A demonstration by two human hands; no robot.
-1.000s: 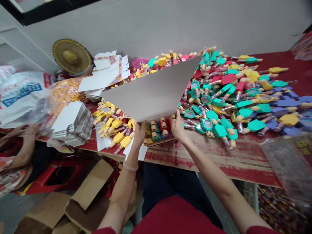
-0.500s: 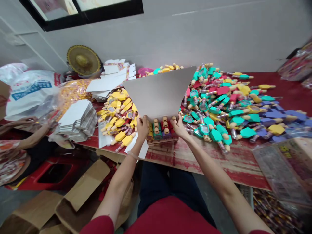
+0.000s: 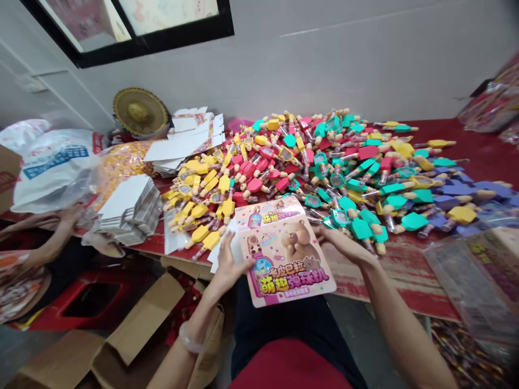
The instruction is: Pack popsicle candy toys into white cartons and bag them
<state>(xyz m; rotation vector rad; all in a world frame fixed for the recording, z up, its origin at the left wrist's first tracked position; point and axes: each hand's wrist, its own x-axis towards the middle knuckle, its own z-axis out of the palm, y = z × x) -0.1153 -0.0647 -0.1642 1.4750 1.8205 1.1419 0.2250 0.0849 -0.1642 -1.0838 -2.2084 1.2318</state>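
Observation:
A printed cardboard box with a cartoon bear and large lettering is in front of me at the table's edge. Its broad panel slopes down toward me, hiding the contents. My left hand is at the box's left side, thumb over the panel's edge and fingers along the side. At the right side is my right hand, its fingertips partly hidden behind the panel. Behind the box lies a heap of toys with clear tubes and coloured heads: yellow, red, green and purple.
Folded white cartons are stacked on the left, with more flat cartons behind. A co-worker's arm reaches in at far left. Open brown boxes stand below. A clear-wrapped package sits at the right edge.
The raised plain grey lid has come forward and down, so its printed side now faces me. The row of toys inside the box is covered. Both hands have moved closer to me.

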